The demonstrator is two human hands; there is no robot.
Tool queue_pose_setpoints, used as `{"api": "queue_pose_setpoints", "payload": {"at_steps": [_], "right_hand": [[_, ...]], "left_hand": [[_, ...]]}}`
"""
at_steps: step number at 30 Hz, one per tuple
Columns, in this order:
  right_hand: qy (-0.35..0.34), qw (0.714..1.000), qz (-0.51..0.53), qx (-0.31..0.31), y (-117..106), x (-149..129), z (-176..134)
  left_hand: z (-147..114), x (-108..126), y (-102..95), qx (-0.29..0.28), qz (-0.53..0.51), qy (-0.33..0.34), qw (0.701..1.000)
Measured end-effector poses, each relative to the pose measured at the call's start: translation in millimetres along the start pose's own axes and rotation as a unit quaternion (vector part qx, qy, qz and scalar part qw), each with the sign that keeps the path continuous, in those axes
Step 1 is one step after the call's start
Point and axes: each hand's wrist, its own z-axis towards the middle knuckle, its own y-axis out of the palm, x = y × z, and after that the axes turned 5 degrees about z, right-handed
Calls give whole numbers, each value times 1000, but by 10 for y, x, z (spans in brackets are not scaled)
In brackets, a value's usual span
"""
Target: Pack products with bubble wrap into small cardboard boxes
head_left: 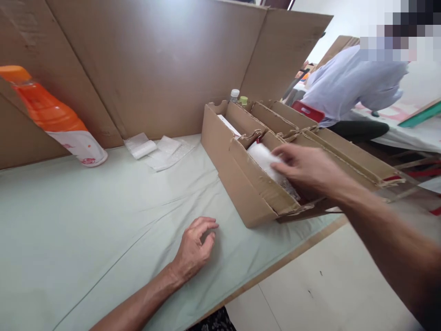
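Observation:
My right hand (308, 168) is over the front compartment of a cardboard box (237, 179), slightly blurred. Its thumb and forefinger are apart beside a white rolled or wrapped thing (264, 158) in that compartment; whether they touch it I cannot tell. Clear plastic shows further down in the same compartment, partly hidden by the hand. On the pale green cloth, left of the box, rests my left hand (196, 243). Its fingers are loosely bent, with a gap to the thumb and nothing in between.
An orange and white bottle (64, 117) stands at the left before a tall cardboard panel (165, 69). Small clear plastic packets (167, 149) lie near the panel. Two capped bottles (234, 95) show behind the box. A person in a light shirt (354, 85) sits at the right.

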Motion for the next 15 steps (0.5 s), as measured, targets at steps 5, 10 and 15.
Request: {"api": "queue_pose_setpoints", "payload": {"at_steps": [5, 10, 15], "right_hand": [[-136, 929, 258, 228, -194, -311, -600], [-292, 916, 275, 28, -71, -856, -683], [-156, 968, 150, 125, -205, -606, 383]], "left_hand": [[327, 641, -208, -12, -281, -84, 956], [482, 734, -509, 44, -395, -167, 902], [1111, -12, -1477, 221, -295, -217, 904]]}}
